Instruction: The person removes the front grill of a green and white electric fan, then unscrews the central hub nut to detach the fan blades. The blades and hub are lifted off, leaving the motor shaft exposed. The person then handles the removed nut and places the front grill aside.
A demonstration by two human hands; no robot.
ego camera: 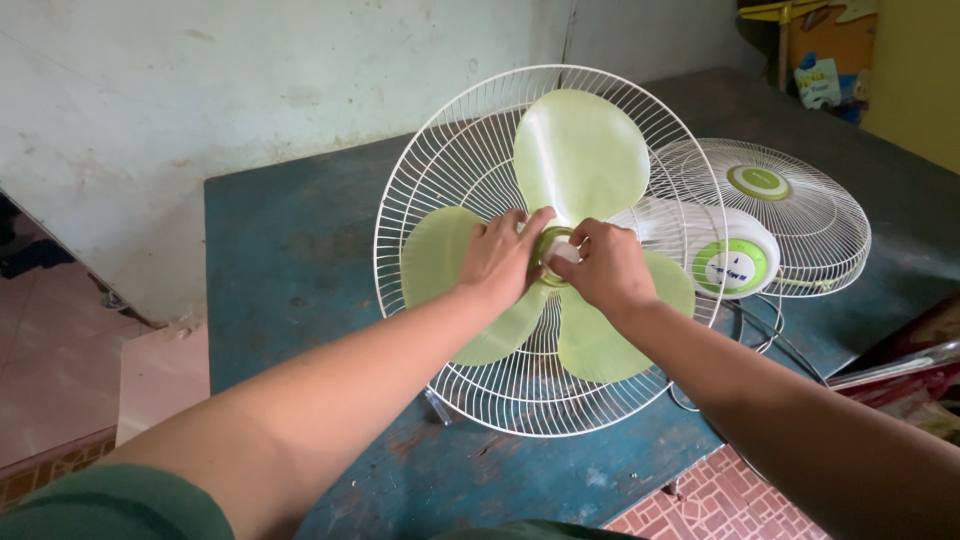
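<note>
From the head camera, looking down: my left hand (pixel 497 258) rests flat across the pale green fan blade (pixel 580 150) at about nine o'clock of the hub, fingers spread and pressing rather than closed round anything, so the blade is kept from turning. My right hand (pixel 607 265) comes in from three o'clock, its grip pinched shut on the green hub cap (pixel 552 255) at the blade's centre (thumb and forefinger meet on the cap, the other fingers curl behind).

The blade sits inside the white rear grille (pixel 440 170), which stands tilted up from the blue surface (pixel 290 260), its open face towards me; that tilt puts the hub within easy reach of both hands. At three o'clock of the grille the white motor housing (pixel 725 255) with a green ring lies on its side, touching the back of the grille. Behind it, towards two o'clock, the front grille (pixel 800 215) lies flat on the surface, apart from the blade. A thin cord (pixel 762 330) loops beneath the housing.
</note>
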